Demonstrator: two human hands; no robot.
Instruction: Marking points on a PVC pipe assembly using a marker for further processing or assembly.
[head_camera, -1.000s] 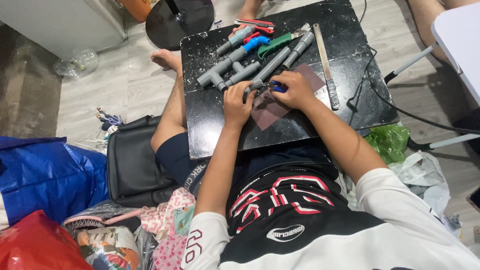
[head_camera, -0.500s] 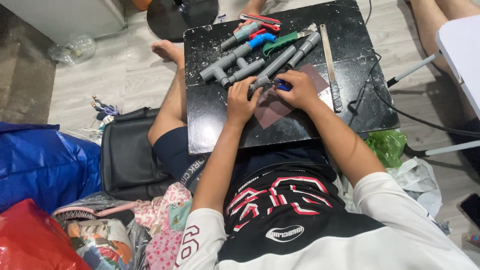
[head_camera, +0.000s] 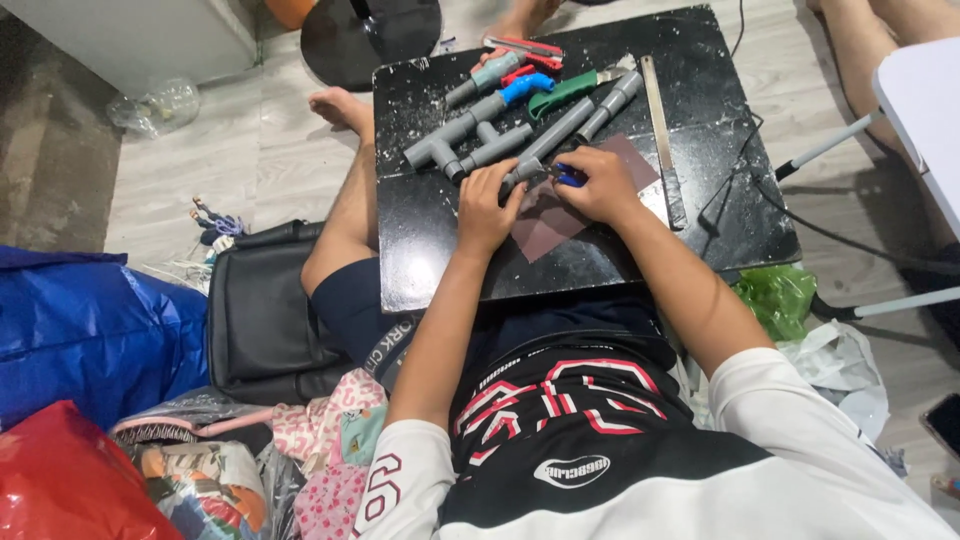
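- Your left hand (head_camera: 487, 205) is clenched round the near end of a long grey pipe (head_camera: 560, 135), pinning it flat on the black tabletop (head_camera: 440, 250) at the centre of the frame
- Your right hand (head_camera: 598, 185) is closed on a small blue-handled tool (head_camera: 568, 177), its tip right at the pipe end beside your left fingers (whether it is a blade or a scraper I cannot tell)
- The step in hand looks like trimming or cleaning that pipe end, with the brown sanding sheet (head_camera: 560, 212) lying under both hands
- The next move seems to call for a firm left grip, so the pipe cannot roll, and short strokes directed away from your fingers
- The grey tee fitting (head_camera: 448, 150), green-handled tool (head_camera: 565, 92) and metal ruler (head_camera: 662, 135) lie untouched in the upper part of the frame
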